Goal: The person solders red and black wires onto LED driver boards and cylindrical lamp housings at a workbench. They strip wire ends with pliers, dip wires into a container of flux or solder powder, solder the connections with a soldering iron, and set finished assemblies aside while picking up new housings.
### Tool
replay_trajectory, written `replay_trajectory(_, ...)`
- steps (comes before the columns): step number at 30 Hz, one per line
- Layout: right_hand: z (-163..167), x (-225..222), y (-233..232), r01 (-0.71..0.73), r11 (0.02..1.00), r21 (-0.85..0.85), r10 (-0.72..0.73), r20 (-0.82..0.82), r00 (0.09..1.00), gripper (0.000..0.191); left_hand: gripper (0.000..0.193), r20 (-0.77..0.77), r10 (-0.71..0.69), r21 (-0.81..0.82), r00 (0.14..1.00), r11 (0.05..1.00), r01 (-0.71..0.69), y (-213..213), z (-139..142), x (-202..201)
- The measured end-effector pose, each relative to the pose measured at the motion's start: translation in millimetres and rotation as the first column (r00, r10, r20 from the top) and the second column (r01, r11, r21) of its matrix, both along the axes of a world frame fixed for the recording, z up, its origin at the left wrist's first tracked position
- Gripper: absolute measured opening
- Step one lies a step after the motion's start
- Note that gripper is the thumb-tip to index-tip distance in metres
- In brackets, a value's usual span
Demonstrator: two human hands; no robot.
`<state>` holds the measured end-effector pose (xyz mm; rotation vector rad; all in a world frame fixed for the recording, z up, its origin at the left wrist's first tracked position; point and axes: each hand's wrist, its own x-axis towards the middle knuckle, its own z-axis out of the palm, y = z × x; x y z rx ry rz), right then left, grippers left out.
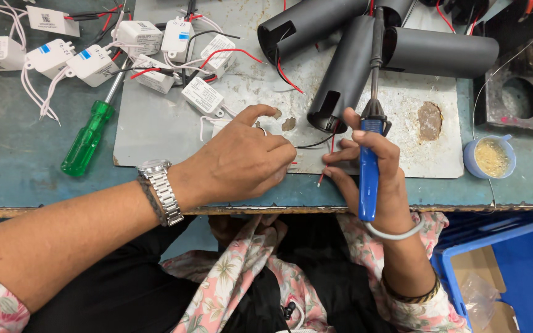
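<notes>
My right hand (374, 169) grips the blue soldering iron (369, 148), tip up, not yet on the joint. Left hand (242, 160) pinches red/black wires (323, 163) at the dark tube (343, 74) mouth, on the metal plate (155, 123); other white driver boxes (202, 97) lie unwired, so early imo

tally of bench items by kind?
White driver boxes: 9 in view
Dark tube housings: 3
Green-handled screwdriver: 1
Blue-handled soldering iron, in right hand: 1
Small cup of yellowish stuff: 1
Total: 15
</notes>
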<state>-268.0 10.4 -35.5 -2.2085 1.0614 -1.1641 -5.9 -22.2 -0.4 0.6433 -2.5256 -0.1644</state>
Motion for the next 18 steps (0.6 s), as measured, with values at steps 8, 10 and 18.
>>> replay_trajectory(8,-1.1,12.1,3.7,0.120,0.992,0.028,-0.120,0.011,0.993,0.069,0.014,0.018,-0.009,-0.007,1.000,1.000,0.009,6.9,-2.1,-7.5)
replay_trajectory(10,-1.6,13.4,4.1,0.117,0.992,0.047,-0.118,0.032,0.992,0.068,0.015,0.031,-0.027,0.003,0.999,1.000,0.027,7.7,-3.1,-11.2)
replay_trajectory(18,1.2,12.9,3.8,0.129,0.991,0.035,-0.130,0.030,0.991,0.067,0.011,0.095,-0.042,0.024,0.995,0.999,0.040,10.3,-6.2,-26.4)
